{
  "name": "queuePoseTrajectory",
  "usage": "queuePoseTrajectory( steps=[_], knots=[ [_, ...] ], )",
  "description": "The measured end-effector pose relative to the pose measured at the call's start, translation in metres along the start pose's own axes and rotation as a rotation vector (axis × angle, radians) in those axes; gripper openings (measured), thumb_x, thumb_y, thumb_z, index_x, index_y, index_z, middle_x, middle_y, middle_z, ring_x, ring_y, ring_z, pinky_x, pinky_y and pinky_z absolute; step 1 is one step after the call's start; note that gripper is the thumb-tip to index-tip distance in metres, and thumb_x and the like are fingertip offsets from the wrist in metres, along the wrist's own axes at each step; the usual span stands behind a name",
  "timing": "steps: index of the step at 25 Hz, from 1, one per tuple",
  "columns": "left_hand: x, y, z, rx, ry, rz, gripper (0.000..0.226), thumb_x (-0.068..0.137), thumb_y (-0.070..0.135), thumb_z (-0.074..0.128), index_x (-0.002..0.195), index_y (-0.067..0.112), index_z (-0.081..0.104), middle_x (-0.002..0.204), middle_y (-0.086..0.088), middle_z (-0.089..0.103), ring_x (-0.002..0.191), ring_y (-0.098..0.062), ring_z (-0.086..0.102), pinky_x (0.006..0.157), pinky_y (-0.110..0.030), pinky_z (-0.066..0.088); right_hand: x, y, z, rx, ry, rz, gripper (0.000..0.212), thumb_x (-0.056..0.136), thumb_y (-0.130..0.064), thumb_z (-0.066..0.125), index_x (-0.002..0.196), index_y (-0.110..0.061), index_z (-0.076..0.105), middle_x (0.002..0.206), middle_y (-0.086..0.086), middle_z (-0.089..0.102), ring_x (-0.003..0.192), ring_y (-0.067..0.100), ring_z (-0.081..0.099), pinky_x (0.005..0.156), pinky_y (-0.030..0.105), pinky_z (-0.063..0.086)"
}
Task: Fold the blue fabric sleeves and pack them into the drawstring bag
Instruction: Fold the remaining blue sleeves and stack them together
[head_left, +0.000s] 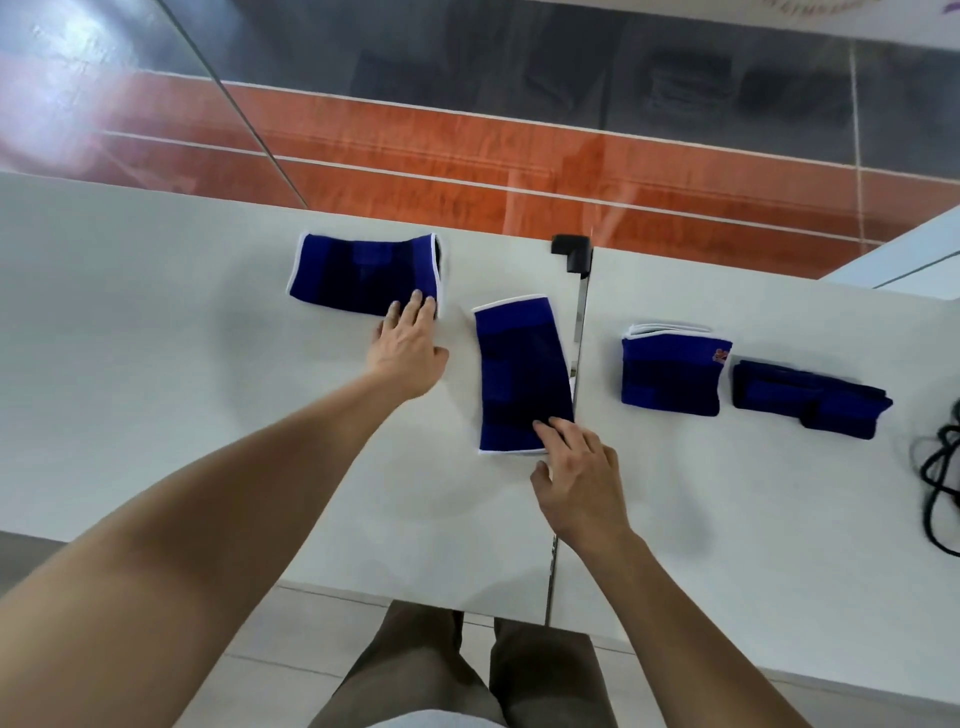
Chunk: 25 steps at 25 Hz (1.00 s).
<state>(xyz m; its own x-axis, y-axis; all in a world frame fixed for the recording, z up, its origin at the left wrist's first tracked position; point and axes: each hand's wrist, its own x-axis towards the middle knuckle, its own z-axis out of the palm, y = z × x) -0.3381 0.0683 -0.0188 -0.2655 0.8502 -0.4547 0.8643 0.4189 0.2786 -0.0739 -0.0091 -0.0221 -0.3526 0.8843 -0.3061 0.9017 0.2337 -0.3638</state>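
A blue sleeve with white edging (358, 273) lies flat at the far left of the white table (156, 338). My left hand (408, 348) rests its fingertips on that sleeve's near right corner, fingers spread. A second blue sleeve (519, 371) lies lengthwise in the middle. My right hand (579, 478) touches its near right corner with fingers apart. To the right sits a stack of folded blue sleeves (672, 374), and beyond it a dark blue folded piece (810, 400). No drawstring bag is recognisable.
A black clamp (571, 252) and a narrow seam join two table tops beside the middle sleeve. Black cord (943, 467) loops at the right edge. A glass pane rises behind the table. My legs show below the near edge.
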Motion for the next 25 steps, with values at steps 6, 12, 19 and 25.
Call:
queuePoseTrajectory(
  steps=[6, 12, 19, 25],
  knots=[
    [-0.071, -0.025, 0.027, 0.063, 0.012, 0.083, 0.064, 0.09, 0.022, 0.054, 0.15, 0.034, 0.033, 0.159, -0.004, 0.028, 0.144, -0.032, 0.025, 0.116, -0.053, 0.022, 0.009, -0.022, -0.004, -0.025, 0.052, 0.016, 0.043, 0.091, -0.024, 0.058, 0.134, -0.02, 0.055, 0.131, 0.003, 0.056, 0.12, 0.024, 0.05, 0.103, 0.039, 0.038],
    [-0.174, -0.047, 0.063, 0.106, -0.041, 0.103, 0.066, 0.099, 0.033, 0.051, 0.156, 0.037, 0.018, 0.167, 0.002, 0.013, 0.152, -0.029, 0.013, 0.122, -0.046, 0.018, 0.005, -0.078, 0.008, 0.033, 0.042, -0.336, 0.038, 0.086, -0.03, 0.065, 0.123, -0.021, 0.061, 0.12, -0.002, 0.063, 0.112, 0.02, 0.056, 0.097, 0.036, 0.043],
    [-0.173, -0.075, 0.048, -0.652, 0.243, -0.307, 0.033, 0.099, 0.01, 0.052, 0.13, 0.018, 0.054, 0.128, -0.002, 0.056, 0.114, -0.022, 0.058, 0.099, -0.035, 0.05, 0.007, -0.109, 0.048, -0.122, -0.03, -0.368, 0.033, 0.081, -0.032, 0.074, 0.109, -0.024, 0.059, 0.107, -0.003, 0.062, 0.097, 0.02, 0.057, 0.09, 0.036, 0.044],
    [-0.119, -0.102, 0.018, -1.295, 0.349, -0.96, 0.028, 0.086, 0.023, 0.074, 0.103, 0.007, 0.057, 0.103, -0.018, 0.069, 0.082, -0.028, 0.072, 0.08, -0.044, 0.062, 0.013, -0.116, 0.054, -0.123, 0.118, -0.396, 0.024, 0.079, 0.004, 0.069, 0.095, -0.012, 0.062, 0.09, 0.006, 0.061, 0.078, 0.024, 0.057, 0.079, 0.035, 0.051]
  ],
)
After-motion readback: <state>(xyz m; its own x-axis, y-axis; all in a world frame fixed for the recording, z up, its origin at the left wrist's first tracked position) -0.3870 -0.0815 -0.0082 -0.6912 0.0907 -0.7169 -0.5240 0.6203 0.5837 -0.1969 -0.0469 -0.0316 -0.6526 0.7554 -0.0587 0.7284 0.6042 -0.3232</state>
